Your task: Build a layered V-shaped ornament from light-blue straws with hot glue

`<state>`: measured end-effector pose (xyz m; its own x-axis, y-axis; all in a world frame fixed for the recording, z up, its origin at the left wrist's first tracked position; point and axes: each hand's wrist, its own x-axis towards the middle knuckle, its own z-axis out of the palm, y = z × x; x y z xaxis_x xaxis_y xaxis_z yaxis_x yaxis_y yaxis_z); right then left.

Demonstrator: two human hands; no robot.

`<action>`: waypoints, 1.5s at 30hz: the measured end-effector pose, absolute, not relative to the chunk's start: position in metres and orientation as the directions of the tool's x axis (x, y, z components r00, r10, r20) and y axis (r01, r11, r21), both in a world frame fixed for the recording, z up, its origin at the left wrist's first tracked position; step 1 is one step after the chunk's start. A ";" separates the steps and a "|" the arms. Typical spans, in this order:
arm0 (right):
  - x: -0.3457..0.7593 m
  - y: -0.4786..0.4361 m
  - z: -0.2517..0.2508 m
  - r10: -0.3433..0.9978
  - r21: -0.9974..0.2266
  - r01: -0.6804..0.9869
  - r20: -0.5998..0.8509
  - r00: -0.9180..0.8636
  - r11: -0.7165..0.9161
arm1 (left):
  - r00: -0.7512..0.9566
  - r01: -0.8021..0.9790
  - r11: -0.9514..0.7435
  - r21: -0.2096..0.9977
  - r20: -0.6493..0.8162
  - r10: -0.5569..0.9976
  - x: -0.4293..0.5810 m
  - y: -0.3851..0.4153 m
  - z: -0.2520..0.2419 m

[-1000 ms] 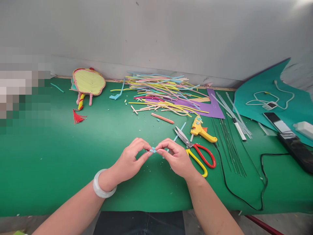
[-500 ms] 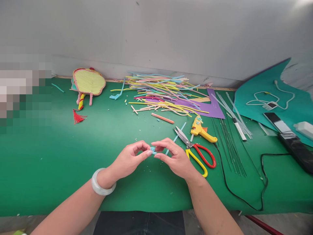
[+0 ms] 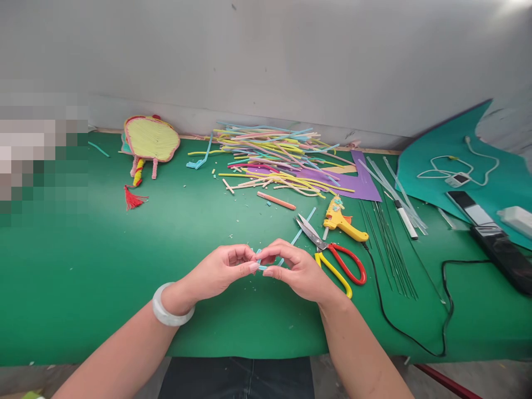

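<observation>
My left hand (image 3: 220, 272) and my right hand (image 3: 296, 270) meet fingertip to fingertip just above the green table (image 3: 103, 266). Both pinch a small light-blue strip piece (image 3: 260, 260) between thumb and fingers; most of it is hidden by the fingers. A white bangle (image 3: 166, 310) sits on my left wrist. Right beside my right hand lie scissors (image 3: 332, 256) with red and yellow handles, blades pointing away.
A yellow glue gun (image 3: 341, 219) with a black cord (image 3: 415, 332) lies behind the scissors. Further back is a heap of coloured strips (image 3: 274, 158) on purple paper (image 3: 361, 183). A yellow woven fan (image 3: 150, 138) lies far left. Thin wires (image 3: 390, 244), a phone (image 3: 474, 210) and teal paper (image 3: 457, 149) fill the right.
Both hands stay together on the blue piece; the fingers have shifted slightly, turning and pressing it, and the hands drifted a little lower toward me.
</observation>
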<state>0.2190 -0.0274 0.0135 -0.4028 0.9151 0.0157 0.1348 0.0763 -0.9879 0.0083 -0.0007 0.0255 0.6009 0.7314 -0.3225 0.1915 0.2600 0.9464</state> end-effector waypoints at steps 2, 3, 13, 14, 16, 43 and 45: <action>0.219 -0.027 0.012 0.917 -0.989 0.133 0.006 -0.399 0.064 | 0.600 0.205 0.252 0.946 -0.325 0.731 0.009 -0.001 0.027; 0.219 -0.027 0.012 0.919 -0.989 0.133 0.002 -0.395 0.060 | 0.597 0.210 0.247 0.946 -0.324 0.733 0.009 -0.001 0.027; 0.216 -0.027 0.010 0.941 -0.991 0.133 -0.037 -0.336 0.009 | 0.599 0.214 0.219 0.952 -0.305 0.741 0.009 -0.001 0.026; 0.216 -0.026 0.010 0.942 -0.992 0.125 -0.036 -0.332 0.006 | 0.589 0.209 0.215 0.954 -0.298 0.751 0.009 0.000 0.025; 0.215 -0.026 0.010 0.952 -0.994 0.109 -0.031 -0.303 0.002 | 0.551 0.204 0.189 0.961 -0.272 0.789 0.009 0.000 0.023; 0.204 0.020 -0.011 0.953 -0.721 0.687 -0.139 -0.270 0.089 | 0.501 0.650 -0.479 0.590 0.142 0.854 0.002 0.004 -0.014; 0.205 0.018 -0.016 0.951 -0.713 0.693 -0.127 -0.282 0.110 | 0.548 0.640 -0.520 0.566 0.139 0.825 0.003 0.003 -0.017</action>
